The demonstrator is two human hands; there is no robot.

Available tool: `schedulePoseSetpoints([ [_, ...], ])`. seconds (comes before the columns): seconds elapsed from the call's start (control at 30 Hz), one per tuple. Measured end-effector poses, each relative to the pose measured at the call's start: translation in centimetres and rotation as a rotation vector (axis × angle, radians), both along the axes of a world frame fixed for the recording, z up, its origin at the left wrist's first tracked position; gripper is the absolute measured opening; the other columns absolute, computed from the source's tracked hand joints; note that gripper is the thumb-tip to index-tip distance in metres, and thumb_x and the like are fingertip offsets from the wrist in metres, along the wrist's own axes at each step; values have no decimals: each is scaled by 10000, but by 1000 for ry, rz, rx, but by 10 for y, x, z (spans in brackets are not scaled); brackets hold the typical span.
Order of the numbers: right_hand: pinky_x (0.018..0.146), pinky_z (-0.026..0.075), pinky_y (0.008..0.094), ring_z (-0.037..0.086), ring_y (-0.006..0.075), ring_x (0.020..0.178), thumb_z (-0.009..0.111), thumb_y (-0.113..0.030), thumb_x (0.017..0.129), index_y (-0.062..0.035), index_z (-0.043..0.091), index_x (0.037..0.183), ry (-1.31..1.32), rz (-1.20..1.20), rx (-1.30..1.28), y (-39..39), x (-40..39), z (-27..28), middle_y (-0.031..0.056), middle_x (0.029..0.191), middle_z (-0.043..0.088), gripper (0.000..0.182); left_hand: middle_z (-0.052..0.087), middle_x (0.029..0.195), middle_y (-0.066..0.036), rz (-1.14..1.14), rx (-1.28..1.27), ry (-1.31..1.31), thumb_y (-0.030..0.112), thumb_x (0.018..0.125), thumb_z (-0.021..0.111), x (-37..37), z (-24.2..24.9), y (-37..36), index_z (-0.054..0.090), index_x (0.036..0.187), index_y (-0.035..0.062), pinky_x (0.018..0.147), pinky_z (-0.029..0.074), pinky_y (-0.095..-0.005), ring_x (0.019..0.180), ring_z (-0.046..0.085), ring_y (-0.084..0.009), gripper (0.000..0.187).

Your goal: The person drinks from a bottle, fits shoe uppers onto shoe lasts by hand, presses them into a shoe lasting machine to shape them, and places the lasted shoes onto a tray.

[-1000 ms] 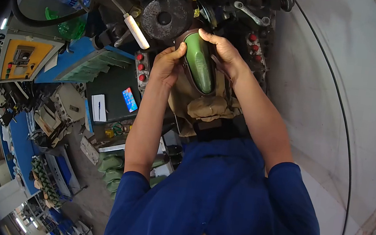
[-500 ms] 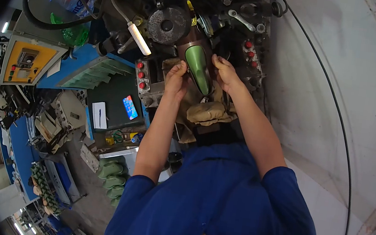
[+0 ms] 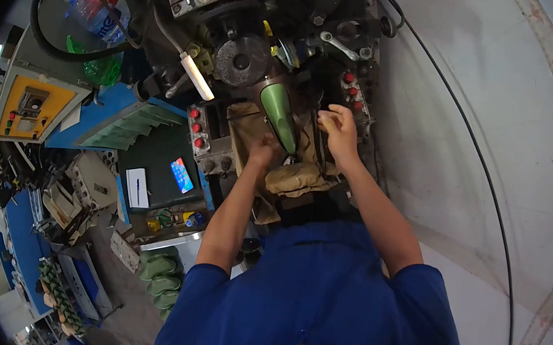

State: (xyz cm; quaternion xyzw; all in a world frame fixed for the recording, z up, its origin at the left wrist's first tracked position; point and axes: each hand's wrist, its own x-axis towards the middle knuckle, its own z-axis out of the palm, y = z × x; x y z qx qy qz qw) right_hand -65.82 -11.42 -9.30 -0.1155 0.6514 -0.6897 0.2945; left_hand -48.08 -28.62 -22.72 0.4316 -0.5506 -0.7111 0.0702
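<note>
A green shoe last [image 3: 280, 116] with a dark brown shoe upper [image 3: 254, 88] around it sits in the lasting machine [image 3: 241, 62], its narrow end toward me. Close to the left side of that narrow end is my left hand [image 3: 264, 150]; its fingers are dark and blurred, so I cannot see whether they grip anything. My right hand [image 3: 341, 135] is raised to the right of the last, apart from it, fingers bent and separated with nothing visible in them. A tan cloth pad [image 3: 296, 179] lies just below the last.
Red-button panels [image 3: 196, 128] flank the work area. A lit white lamp tube [image 3: 197, 77] hangs at the left. A phone [image 3: 182, 175] and notepad [image 3: 137, 188] lie on a dark shelf. Green lasts [image 3: 162, 270] stand lower left. A black cable runs down the right wall.
Both hands have come away from the upper's sides: my left hand moved down beside the last's narrow end, my right hand moved outward. The camera view has shifted slightly.
</note>
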Motion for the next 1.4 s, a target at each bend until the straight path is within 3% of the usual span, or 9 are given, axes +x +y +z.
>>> schedulePoseSetpoints([
  [0.07,917,561,326,664,174,1067,688,-170,1076,-50,541,1399,63,-82,10,43,1,-3,79,1206,678,375,722,1133,-113,-257,-198,-88,108,1016,662,6,-50,-1,601,1304,41,808,591,-434,978,724,-293,302],
  [0.13,834,562,305,670,155,986,712,-141,1048,-48,562,1346,32,-175,88,90,3,-13,75,1138,692,347,705,1223,-165,-1025,-676,-368,153,1016,679,3,-90,-3,545,1408,30,898,577,-464,1060,712,-364,432],
  [0.43,737,539,301,664,146,836,712,-94,979,-49,668,1194,-64,-437,352,275,30,-135,62,966,709,224,676,1380,-180,-326,326,536,252,1091,540,32,-261,41,496,1512,57,898,589,-489,1127,717,-402,466],
  [0.77,898,587,461,765,365,1010,804,-272,859,-16,714,1187,37,192,924,452,58,-297,207,1131,777,426,684,1367,-202,-12,-717,-119,142,1069,502,81,-82,111,597,1418,105,906,590,-506,1152,701,-444,364],
  [0.87,905,589,463,767,344,1012,791,-278,876,-17,717,1185,31,407,1033,434,42,-235,202,1120,778,411,711,1319,-195,129,-1006,-427,126,1001,626,114,-49,124,616,1389,127,920,576,-535,1159,695,-460,388],
  [0.97,884,596,445,774,306,1009,768,-272,928,-20,710,1217,197,449,655,423,36,-250,177,1092,789,389,710,1308,-223,269,-754,-413,112,945,753,139,14,160,585,1405,135,953,561,-532,1179,691,-457,490],
  [1.07,879,603,428,778,313,985,748,-255,981,-30,691,1277,692,653,847,374,39,-240,171,1087,792,376,741,1205,-202,625,-786,-237,115,946,760,164,35,204,586,1422,94,951,568,-476,1129,723,-418,507],
  [1.17,955,573,481,739,378,1125,739,-326,1017,-68,680,1315,223,853,501,318,70,-177,188,1151,779,398,729,1235,-122,751,-589,-247,124,988,752,202,61,245,604,1421,67,986,544,-372,1108,707,-271,461],
  [1.4,1136,481,494,586,443,1371,799,-332,966,10,491,1536,549,1164,160,244,182,-81,266,1465,623,733,702,1198,-27,1281,-282,203,152,1095,669,275,99,324,650,1427,29,995,486,-265,1084,626,-119,355],
])
